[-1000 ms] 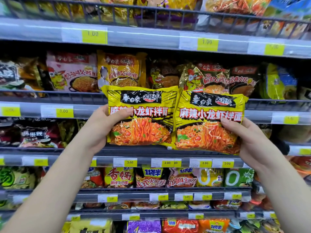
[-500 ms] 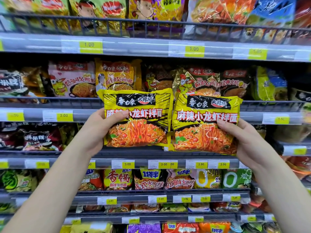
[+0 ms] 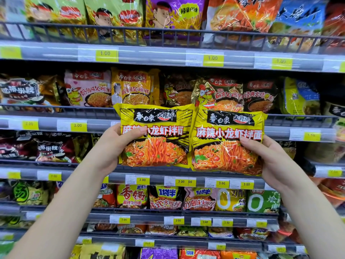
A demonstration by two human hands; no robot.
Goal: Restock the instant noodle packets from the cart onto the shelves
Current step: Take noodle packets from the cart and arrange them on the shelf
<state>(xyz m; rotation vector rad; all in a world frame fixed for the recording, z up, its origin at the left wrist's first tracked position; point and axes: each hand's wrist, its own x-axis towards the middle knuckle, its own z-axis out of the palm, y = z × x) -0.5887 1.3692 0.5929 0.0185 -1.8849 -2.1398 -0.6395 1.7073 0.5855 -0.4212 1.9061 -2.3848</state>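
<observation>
Two yellow instant noodle packets are held up side by side in front of the shelves. My left hand (image 3: 112, 144) grips the left yellow packet (image 3: 155, 135) by its left edge, thumb across the front. The right yellow packet (image 3: 226, 144) is gripped at its right edge by my right hand (image 3: 268, 159). Both packets hang level with the dark gap of the third shelf (image 3: 168, 170), overlapping slightly in the middle. Their lower edges sit just above that shelf's front rail. The cart is out of view.
Shelves of noodle packets fill the whole view, each fronted by a grey rail with yellow price tags (image 3: 142, 180). A wire guard (image 3: 168, 34) runs along the top shelf. Pink, orange and black packets (image 3: 134, 88) stand on the shelf right behind the held pair.
The view has tilted upward, bringing the top shelf's packets into sight. Both hands still hold the two packets together, now slightly lower in the frame against the shelves.
</observation>
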